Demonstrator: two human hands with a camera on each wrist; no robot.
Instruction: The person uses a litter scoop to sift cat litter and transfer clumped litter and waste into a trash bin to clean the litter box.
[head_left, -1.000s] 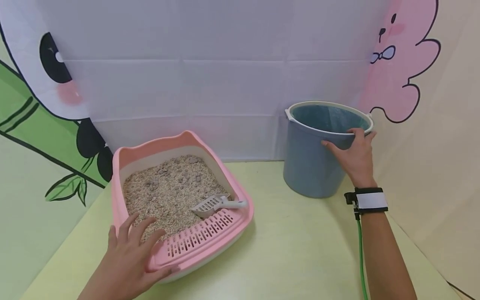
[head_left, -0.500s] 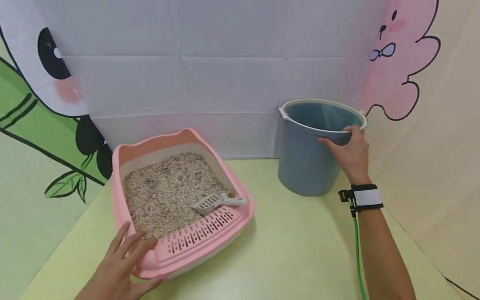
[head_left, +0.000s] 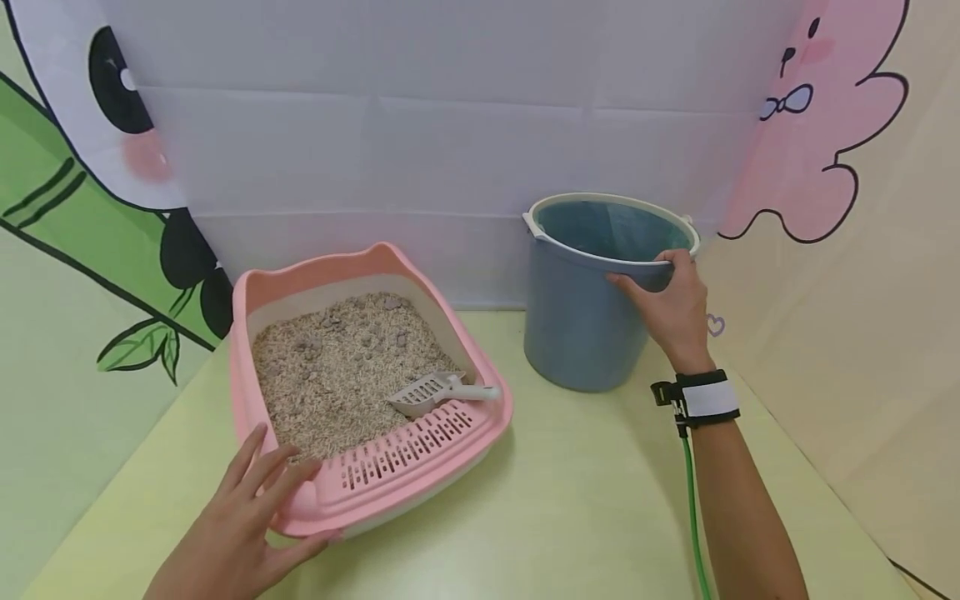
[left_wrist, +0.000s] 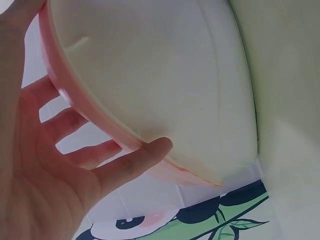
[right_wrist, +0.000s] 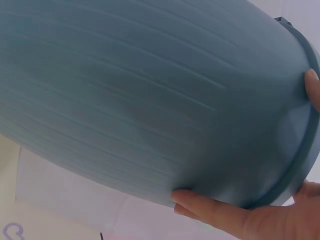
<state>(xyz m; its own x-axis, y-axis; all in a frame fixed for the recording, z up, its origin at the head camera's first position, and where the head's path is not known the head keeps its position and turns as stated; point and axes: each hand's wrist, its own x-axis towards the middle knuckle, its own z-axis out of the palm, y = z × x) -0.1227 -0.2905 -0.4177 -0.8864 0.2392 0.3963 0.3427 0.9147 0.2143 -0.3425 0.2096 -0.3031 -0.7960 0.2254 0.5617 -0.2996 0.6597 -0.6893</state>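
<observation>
A pink-and-white cat litter box (head_left: 480, 367) stands on the left of the table, filled with grainy litter (head_left: 337, 375) and some grey clumps. A slotted litter scoop (head_left: 442, 392) lies in it, its handle on the pink rim. My left hand (head_left: 240, 508) holds the box's near left corner; in the left wrist view, fingers (left_wrist: 125, 165) lie on both sides of the pink edge. To the right stands a blue-grey bin (head_left: 581, 325) with a pale rim. My right hand (head_left: 675, 312) grips that rim, some fingertips inside and others on the outer wall (right_wrist: 125, 100).
A pale yellow-green table (head_left: 562, 483) bears both containers. Behind it hangs a light cloth backdrop (head_left: 450, 150) with cartoon animals. A green cable (head_left: 693, 517) runs down from the black strap (head_left: 705, 398) on my right wrist.
My right hand has shifted the bin left, nearer the litter box. My left hand, spread over the box's near left corner before, has come onto its edge. The scoop stays put in the box.
</observation>
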